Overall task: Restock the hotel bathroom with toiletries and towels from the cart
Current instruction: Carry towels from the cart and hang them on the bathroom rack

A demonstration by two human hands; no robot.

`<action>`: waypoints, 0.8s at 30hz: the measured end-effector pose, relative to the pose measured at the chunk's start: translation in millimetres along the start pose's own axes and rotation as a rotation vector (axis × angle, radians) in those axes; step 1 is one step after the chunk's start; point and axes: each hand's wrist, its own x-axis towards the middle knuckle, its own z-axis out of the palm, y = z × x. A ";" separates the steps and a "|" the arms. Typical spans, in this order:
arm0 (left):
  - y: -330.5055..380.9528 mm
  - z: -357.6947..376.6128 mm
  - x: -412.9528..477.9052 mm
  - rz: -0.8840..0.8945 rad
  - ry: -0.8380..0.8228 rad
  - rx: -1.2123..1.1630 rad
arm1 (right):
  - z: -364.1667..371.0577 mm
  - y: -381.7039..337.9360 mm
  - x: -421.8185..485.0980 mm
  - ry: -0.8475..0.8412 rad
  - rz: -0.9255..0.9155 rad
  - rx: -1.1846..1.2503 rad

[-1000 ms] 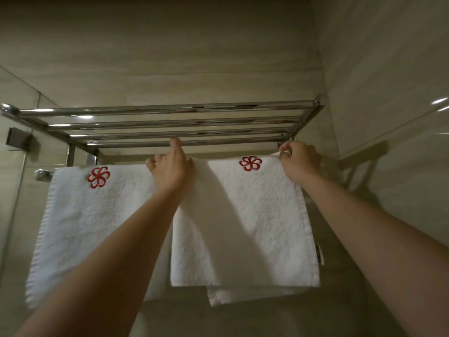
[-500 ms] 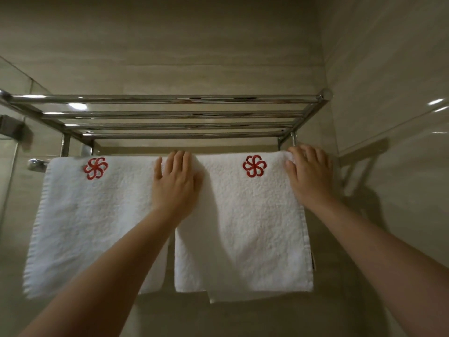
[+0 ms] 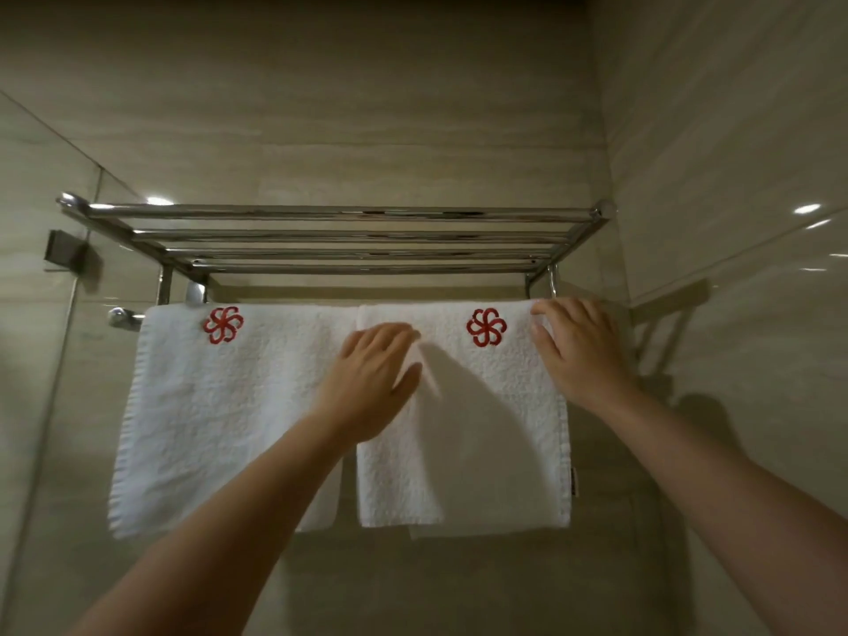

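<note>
Both hands press flat, fingers straight, on the right white terry towel with red flower emblem hanging under the chrome rack: left hand at its left edge, right hand at its right.

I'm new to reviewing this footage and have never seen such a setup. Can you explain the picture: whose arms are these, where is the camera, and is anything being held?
There is no machine here. A person works with two bare hands, and the single camera sits on their head, looking forward and down. The forearms entering from below are therefore the wearer's own.

A left towel and a right towel, both white, hang side by side over a rail. The rail runs beneath a chrome rack on a tiled wall. Each towel has a red flower emblem near the top.

The left hand lies flat where the towels meet. The right hand lies flat on the right towel's upper right corner. Neither has a grip on anything: the fingers are straight, apparently smoothing the cloth.
</note>
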 end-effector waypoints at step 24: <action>56.3 -114.8 -193.9 0.064 -0.841 -0.758 | -176.5 -141.3 -200.2 -1.140 0.437 0.279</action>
